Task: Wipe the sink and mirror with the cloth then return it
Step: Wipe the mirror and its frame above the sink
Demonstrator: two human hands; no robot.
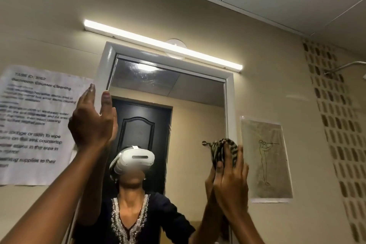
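**Head view: cloth on the mirror's right edge, mirror wipe in hand**

Head view shows my right hand (230, 180) raised, its grip clamped on the striped cloth (221, 150), fingers spread flat behind the bunched fabric and pressing it toward the glass. The cloth sits at the right edge of the mirror (178, 93), just beside the white frame (230, 105), and its top fold drapes near a small metal knob (205, 143); I cannot tell whether the two touch. Outward to the right of that grip, a taped drawing of a figure (265, 158) hangs on the wall, close beside my fingers.

Across the glass, well apart from the cloth, my left hand (91, 119) is lifted with fingers apart and holding nothing, palm turned toward the mirror's left frame. Beyond it hangs a printed task sheet (35, 125). Above both grips a strip light (162, 44) glows over the frame. The glass reflects a person in a white headset (134, 159) and a dark door (142, 125).

I judge the mirror step is in hand; the sink is out of view, so I cannot say how it stands. The next move, as I read it, calls for sweeping the cloth leftward and upward from this edge, keeping flat pressure on the glass and steering clear of the knob and the drawing.
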